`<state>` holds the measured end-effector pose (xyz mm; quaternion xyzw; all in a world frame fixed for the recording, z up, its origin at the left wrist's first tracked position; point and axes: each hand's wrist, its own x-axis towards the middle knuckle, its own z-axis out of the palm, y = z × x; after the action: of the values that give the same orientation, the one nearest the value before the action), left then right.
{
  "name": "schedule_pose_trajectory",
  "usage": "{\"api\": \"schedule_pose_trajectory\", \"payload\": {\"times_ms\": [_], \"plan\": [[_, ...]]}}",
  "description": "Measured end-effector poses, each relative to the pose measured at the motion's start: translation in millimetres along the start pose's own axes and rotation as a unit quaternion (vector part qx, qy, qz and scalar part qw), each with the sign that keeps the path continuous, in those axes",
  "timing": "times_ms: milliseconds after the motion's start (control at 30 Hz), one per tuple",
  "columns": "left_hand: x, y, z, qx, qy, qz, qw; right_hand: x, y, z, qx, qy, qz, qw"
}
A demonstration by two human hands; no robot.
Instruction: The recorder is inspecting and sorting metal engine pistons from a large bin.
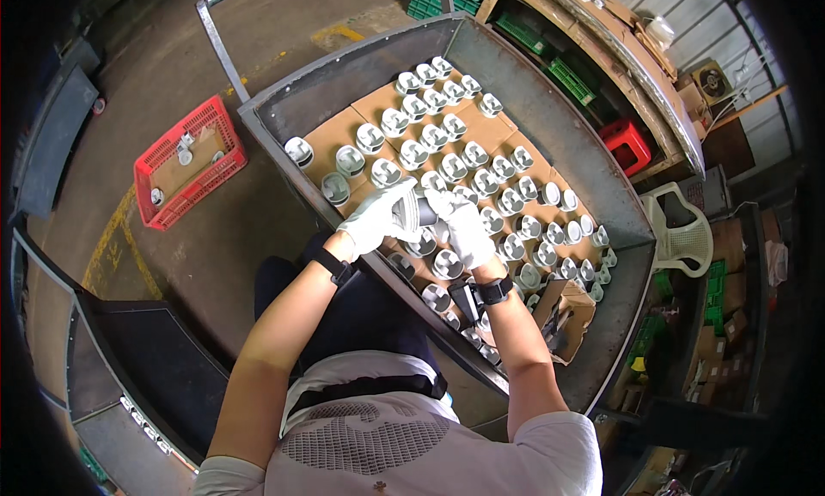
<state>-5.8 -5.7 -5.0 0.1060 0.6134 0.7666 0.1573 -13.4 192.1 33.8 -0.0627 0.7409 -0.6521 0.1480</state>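
My left hand (pixel 378 216), in a white glove, is closed around a metal engine piston (pixel 407 213) with grooves round its side. My right hand (pixel 466 228), also gloved in white, is closed with its fingertips against the piston's other side. Both hands are above the near edge of a large grey metal bin (pixel 550 88). Many similar pistons (pixel 452 167) stand in rows on brown cardboard (pixel 507 135) lining it. Those directly under my hands are partly hidden. Each wrist wears a dark band.
A small open cardboard box (pixel 569 317) sits in the bin's near right corner. On the floor to the left lies a red plastic crate (pixel 155 217) with a few pistons. A cream plastic chair (pixel 687 230) and a workbench (pixel 632 45) stand beyond the bin's right side.
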Motion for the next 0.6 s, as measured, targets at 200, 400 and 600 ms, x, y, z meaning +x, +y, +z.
{"api": "schedule_pose_trajectory", "payload": {"times_ms": [200, 400, 600], "plan": [[1.8, 12.4, 6.2, 0.096, -0.033, 0.044, 0.994, 10.7, 8.0, -13.5, 0.09, -0.011, 0.018, 0.996], [-1.0, 22.0, 5.0, -0.151, 0.013, 0.016, 0.988, 3.4, -18.3, -16.3, 0.058, 0.057, -0.011, 0.997], [-3.1, 41.7, 17.9, -0.209, 0.028, 0.004, 0.977, -8.4, -9.7, -37.1, 0.119, 0.073, 0.036, 0.99]]}}
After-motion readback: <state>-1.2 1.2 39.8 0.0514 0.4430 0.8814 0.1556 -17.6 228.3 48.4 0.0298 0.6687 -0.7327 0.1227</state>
